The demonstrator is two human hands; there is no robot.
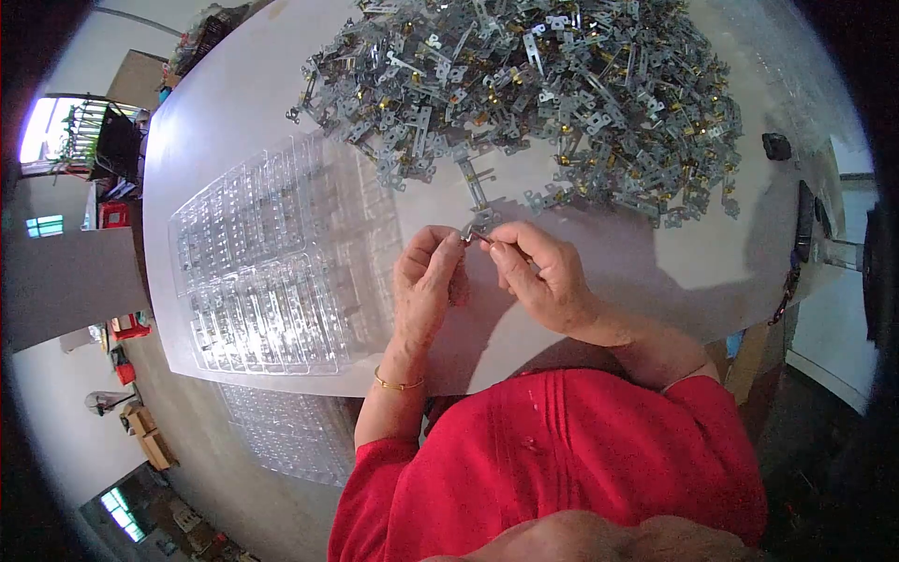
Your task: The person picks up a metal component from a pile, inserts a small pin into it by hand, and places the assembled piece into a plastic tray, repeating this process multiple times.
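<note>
Both hands meet over the table just below a big heap of small metal brackets (524,84). Between the fingertips is a small metal bracket (477,230), mostly hidden by the fingers. My left hand (429,276) pinches its left side with thumb and forefinger. On the other side, the thumb and forefinger of my right hand (538,273) are closed on the same piece. Beyond the fingertips a loose long metal bracket (473,180) lies apart from the heap. To the left rests a clear plastic tray (331,323) with rows of compartments holding small metal parts.
The white table (225,150) has a curved left edge. Below that edge, another clear tray (286,431) sits lower down. At the right are a small black object (775,146) and a dark long object (804,220). Red crates (114,215) stand off to the left.
</note>
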